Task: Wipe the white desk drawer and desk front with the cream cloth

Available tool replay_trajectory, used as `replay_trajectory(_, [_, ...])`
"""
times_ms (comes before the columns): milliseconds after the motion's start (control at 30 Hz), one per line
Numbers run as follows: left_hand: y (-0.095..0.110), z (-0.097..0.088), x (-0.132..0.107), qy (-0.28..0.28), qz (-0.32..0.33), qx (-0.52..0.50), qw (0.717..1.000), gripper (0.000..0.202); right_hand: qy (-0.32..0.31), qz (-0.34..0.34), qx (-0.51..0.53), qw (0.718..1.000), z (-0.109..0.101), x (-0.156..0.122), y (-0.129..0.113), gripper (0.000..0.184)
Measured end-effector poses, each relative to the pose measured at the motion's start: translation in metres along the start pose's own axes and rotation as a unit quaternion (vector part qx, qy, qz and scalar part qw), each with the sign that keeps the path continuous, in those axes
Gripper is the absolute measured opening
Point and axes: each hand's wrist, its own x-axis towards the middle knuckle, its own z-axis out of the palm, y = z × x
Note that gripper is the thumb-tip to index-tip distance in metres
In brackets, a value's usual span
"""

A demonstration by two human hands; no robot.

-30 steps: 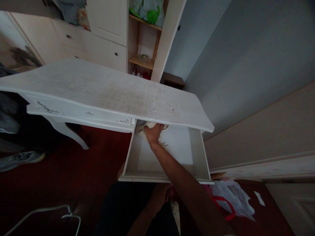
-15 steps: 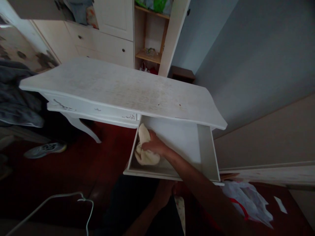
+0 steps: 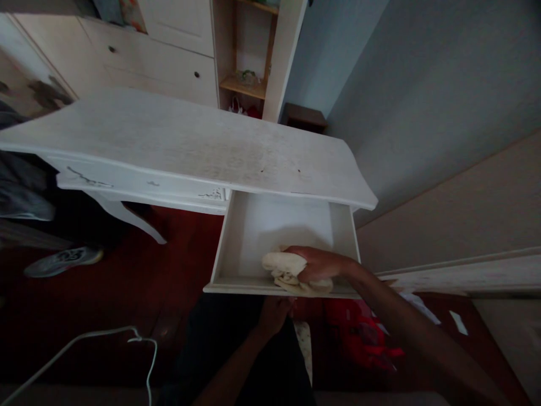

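Note:
A crumpled cream cloth (image 3: 284,265) is bunched against the inner front of the pulled-out white drawer (image 3: 253,220). My right hand (image 3: 319,264) is closed around the cloth and presses it near the drawer's front wall. Below the front edge, close to my lap, is my left hand (image 3: 274,316) with its fingers curled; what they hold, if anything, is hidden. The white desk (image 3: 181,135) has dark smudges and specks across its top.
A white cabinet (image 3: 169,67) with an open door stands behind the desk. Under the drawer on the right lies a red bag (image 3: 359,335). A sneaker (image 3: 65,261) rests on the dark red floor at left, and a white cable (image 3: 97,332) curves nearer to me.
My right hand has moved the cloth from the drawer's left side rightward along its front. My left hand stays under the front edge. The view has shifted slightly.

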Motion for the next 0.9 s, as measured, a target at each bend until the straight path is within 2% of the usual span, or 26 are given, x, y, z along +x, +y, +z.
replay_trajectory(100, [-0.006, -0.004, 0.003, 0.000, 0.012, 0.044, 0.999, 0.048, -0.019, 0.056, -0.079, 0.995, -0.020, -0.033, 0.010, 0.063])
replay_trajectory(167, [-0.013, -0.005, 0.005, 0.001, 0.023, 0.061, 0.998, 0.051, -0.017, 0.066, -0.127, 0.990, -0.027, -0.051, 0.016, 0.056])
replay_trajectory(267, [-0.021, -0.005, 0.007, 0.001, 0.047, 0.055, 0.997, 0.056, 0.027, 0.057, -0.209, 0.976, -0.025, -0.066, 0.025, 0.045])
replay_trajectory(333, [-0.025, -0.006, 0.007, -0.002, 0.048, 0.056, 0.997, 0.058, 0.064, 0.062, -0.284, 0.955, -0.018, -0.068, 0.031, 0.048])
replay_trajectory(467, [-0.027, -0.007, 0.006, -0.002, 0.046, 0.066, 0.997, 0.061, 0.158, 0.080, -0.437, 0.882, -0.015, -0.057, 0.042, 0.059])
replay_trajectory(567, [-0.027, -0.007, 0.005, -0.002, 0.037, 0.055, 0.998, 0.059, 0.231, 0.097, -0.513, 0.821, -0.028, -0.041, 0.045, 0.057])
replay_trajectory(633, [-0.026, -0.006, 0.005, 0.001, 0.026, 0.047, 0.999, 0.059, 0.255, 0.108, -0.548, 0.789, -0.040, -0.027, 0.044, 0.052])
replay_trajectory(767, [-0.021, -0.005, 0.005, 0.014, 0.032, 0.046, 0.998, 0.065, 0.269, 0.154, -0.579, 0.754, -0.056, 0.003, 0.039, 0.050])
replay_trajectory(900, [-0.017, -0.008, 0.004, 0.008, 0.054, 0.077, 0.996, 0.068, 0.272, 0.224, -0.563, 0.747, -0.061, 0.016, 0.026, 0.050])
